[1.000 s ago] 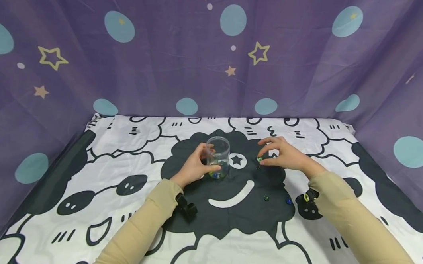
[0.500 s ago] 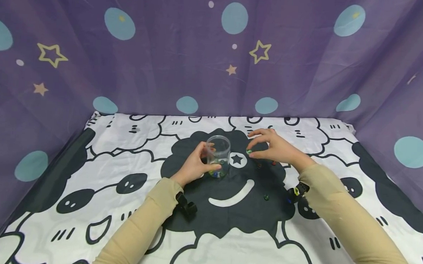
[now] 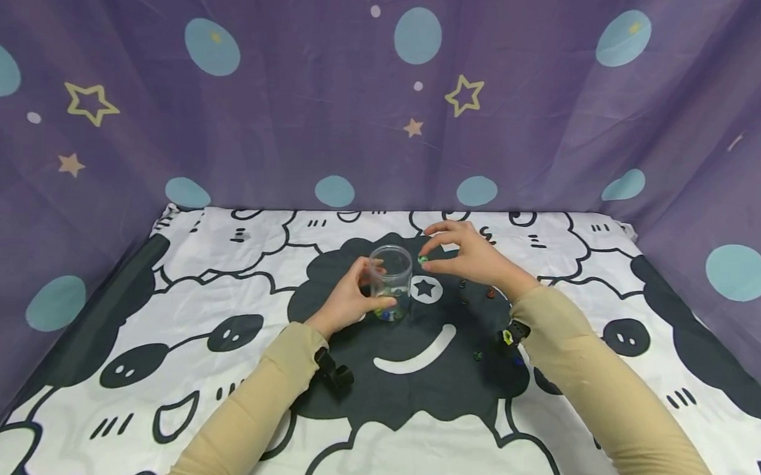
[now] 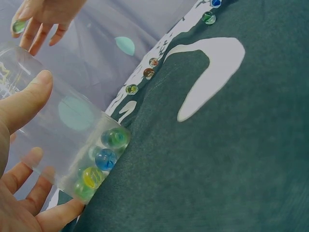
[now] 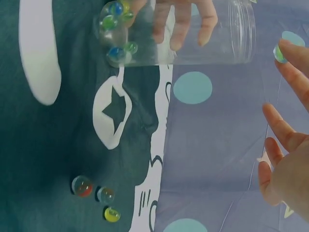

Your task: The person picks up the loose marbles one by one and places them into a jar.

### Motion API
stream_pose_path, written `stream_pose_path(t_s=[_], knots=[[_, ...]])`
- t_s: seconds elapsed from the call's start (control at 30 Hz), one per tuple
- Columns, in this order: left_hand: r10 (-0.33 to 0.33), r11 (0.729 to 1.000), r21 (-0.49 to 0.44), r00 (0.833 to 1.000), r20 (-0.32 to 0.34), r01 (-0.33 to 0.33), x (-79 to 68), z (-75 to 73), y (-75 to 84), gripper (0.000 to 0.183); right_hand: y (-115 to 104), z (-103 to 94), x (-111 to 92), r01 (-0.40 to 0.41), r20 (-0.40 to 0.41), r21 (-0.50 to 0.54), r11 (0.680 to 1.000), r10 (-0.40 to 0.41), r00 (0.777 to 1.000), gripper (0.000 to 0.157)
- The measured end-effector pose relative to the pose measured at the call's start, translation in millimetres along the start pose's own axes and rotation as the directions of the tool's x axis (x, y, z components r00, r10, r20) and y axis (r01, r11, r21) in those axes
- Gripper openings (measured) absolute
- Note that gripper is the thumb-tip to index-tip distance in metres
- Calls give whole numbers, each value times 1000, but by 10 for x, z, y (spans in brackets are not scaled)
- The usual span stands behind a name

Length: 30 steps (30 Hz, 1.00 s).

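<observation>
A clear, lidless jar (image 3: 391, 274) stands upright on the dark patch of the cloth. My left hand (image 3: 349, 298) grips it round its left side, thumb across the front. Several glass marbles lie at its bottom, among them a blue marble (image 4: 105, 159) and a yellow marble (image 4: 93, 177). To the right of the jar's rim, my right hand (image 3: 466, 255) pinches a green marble (image 3: 422, 260) between thumb and index finger, with the other fingers spread. In the right wrist view that green marble (image 5: 279, 54) shows just off the jar's mouth.
Loose marbles lie on the cloth right of the jar: a red marble (image 3: 490, 294), a green marble (image 3: 477, 356) and a blue marble (image 3: 518, 361), with others close by. Behind the patterned cloth (image 3: 225, 251) hangs a purple curtain (image 3: 284, 103).
My right hand has carried the green marble leftward and upward from over the loose marbles to beside the jar's rim. The left hand and jar have stayed in place.
</observation>
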<state>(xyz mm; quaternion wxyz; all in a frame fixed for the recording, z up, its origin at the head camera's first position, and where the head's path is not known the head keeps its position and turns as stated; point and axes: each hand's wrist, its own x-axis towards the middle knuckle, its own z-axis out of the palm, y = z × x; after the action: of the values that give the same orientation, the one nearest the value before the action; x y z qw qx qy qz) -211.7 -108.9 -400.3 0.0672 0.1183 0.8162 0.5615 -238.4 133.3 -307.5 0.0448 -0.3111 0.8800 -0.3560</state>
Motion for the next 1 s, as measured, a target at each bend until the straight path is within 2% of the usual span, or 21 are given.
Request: stream_pose_path(t_s=[0.27, 0.5, 0.7, 0.73, 0.93, 1.0], knots=[[9, 1000, 11, 1000, -12, -9, -15, 3, 21, 68, -39, 61, 113, 54, -18, 29, 998, -54, 998, 19], [9, 1000, 9, 1000, -3, -9, -6, -3, 9, 68, -66, 109, 178, 64, -35, 25, 998, -63, 997, 19], [4, 1000, 17, 1000, -4, -3, -8, -2, 15, 69, -94, 149, 214, 77, -28, 10, 997, -77, 997, 21], [-1, 1000, 17, 1000, -1, 1, -31, -4, 64, 68, -103, 152, 211, 73, -27, 7, 997, -73, 997, 21], [2, 1000, 26, 1000, -11, -2, -26, 4, 63, 65, -156, 169, 189, 77, -5, -2, 997, -77, 997, 25], [10, 999, 34, 1000, -20, -10, 0, 11, 17, 66, -154, 162, 185, 85, 3, -14, 996, -85, 996, 25]])
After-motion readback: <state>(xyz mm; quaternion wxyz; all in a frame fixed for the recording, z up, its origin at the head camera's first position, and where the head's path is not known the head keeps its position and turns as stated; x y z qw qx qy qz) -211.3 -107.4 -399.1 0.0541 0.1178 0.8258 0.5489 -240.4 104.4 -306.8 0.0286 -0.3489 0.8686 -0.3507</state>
